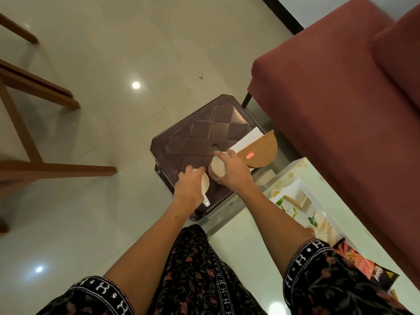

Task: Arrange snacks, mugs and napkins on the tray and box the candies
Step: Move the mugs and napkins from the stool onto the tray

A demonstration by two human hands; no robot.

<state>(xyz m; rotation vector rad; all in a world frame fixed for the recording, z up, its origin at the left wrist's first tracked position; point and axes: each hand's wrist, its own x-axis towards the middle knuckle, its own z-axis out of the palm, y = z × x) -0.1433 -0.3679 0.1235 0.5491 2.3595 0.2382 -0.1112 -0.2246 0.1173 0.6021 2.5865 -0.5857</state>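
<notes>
We see both hands down on the dark plastic stool (pixel 204 133). The left hand (pixel 189 189) grips a white mug (pixel 204 186), handle toward the person. The right hand (pixel 231 170) clasps a second, patterned mug (pixel 216 170), tilted. White napkins (pixel 248 138) sit in a brown holder (pixel 261 152) just beside it.

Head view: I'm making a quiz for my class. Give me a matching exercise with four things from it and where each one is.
1. white mug
2. patterned mug
3. white napkins
4. snack packet

A. right edge of the brown stool, under a tan holder
B. in the right hand
C. under the left hand
D. pale table, lower right

Pairs: 1-C, 2-B, 3-A, 4-D
</notes>
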